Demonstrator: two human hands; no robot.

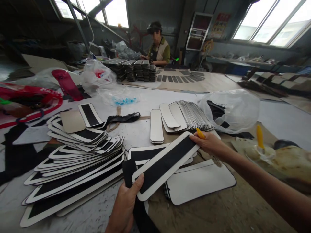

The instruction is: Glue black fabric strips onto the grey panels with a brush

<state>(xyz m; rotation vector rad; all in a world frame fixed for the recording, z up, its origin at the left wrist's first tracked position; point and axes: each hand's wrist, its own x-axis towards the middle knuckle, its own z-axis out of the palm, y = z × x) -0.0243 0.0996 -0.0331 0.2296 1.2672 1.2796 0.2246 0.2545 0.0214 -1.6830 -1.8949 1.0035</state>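
A long white rounded panel [160, 171] with a black fabric strip along its middle is held slantwise above the table. My left hand [126, 200] grips its near end, thumb on top, with a loose black fabric band [130, 171] hanging beside and below. At the far end, my right hand [211, 144] pinches the panel and also holds a yellow-handled brush [200, 133], bristles pointing down. Beneath lie another black-striped panel [145, 154] and a stack of plain white panels [201, 184].
Uneven piles of black-striped panels [80, 165] stand left. Smaller white panels [189, 116] fan out behind, beside a clear plastic bag [235, 110]. Another yellow handle [259, 136] rises from a container at right. A co-worker [159, 48] is across the table, behind stacked dark pieces [138, 69].
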